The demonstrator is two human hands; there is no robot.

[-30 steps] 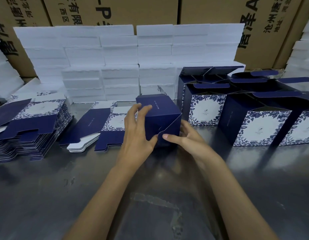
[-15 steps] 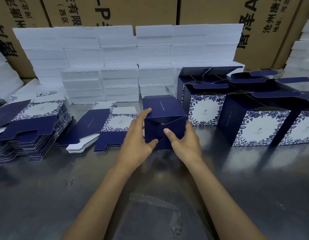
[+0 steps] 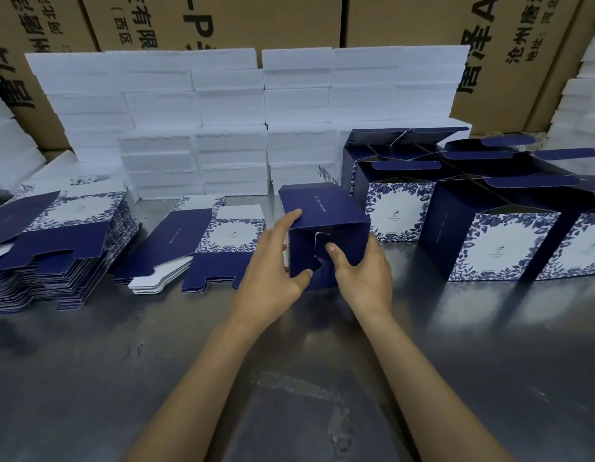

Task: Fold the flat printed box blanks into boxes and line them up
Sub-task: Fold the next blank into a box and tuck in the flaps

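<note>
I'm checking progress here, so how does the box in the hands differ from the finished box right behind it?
The held box lies tipped on its side, a plain navy panel up; the finished box stands upright, its floral panel facing forward. The held box's end flaps are only part tucked under the left hand and right hand; the finished box's top flaps stand open. Both share the navy and white floral print.

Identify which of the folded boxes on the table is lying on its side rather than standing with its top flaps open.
The box in both hands, centre of the table: it lies tipped, its flaps facing the person. The finished boxes at right stand upright.
</note>
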